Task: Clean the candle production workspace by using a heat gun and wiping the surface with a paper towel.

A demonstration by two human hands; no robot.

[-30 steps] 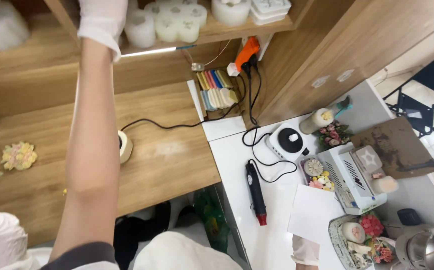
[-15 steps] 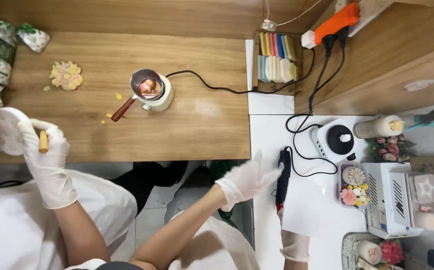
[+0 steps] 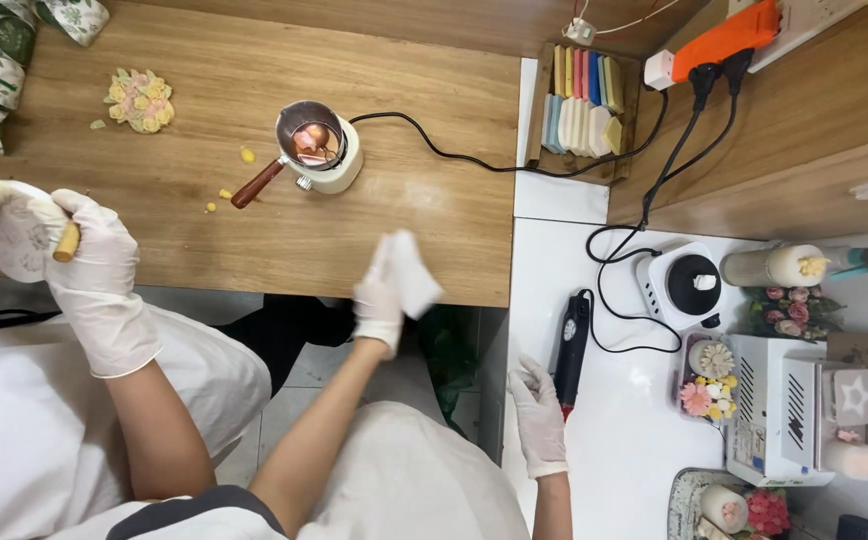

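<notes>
My left hand [image 3: 94,262] is gloved white, forearm bare, raised at the left with the wrist bent and the fingers curled tight in a closed grip. My right hand [image 3: 394,285] is gloved too, arm stretched forward from the elbow, wrist straight. It's motion-blurred, so I can't say whether its fingers are spread or closed. Both arms are bent at the elbow, hands well apart.

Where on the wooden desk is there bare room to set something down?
Bare wood runs right of the small melting pot, up to the tray of coloured wax bars, crossed only by the black cord. More lies between the pot and the wax flower cluster. The white counter beside it is crowded with tools.
</notes>
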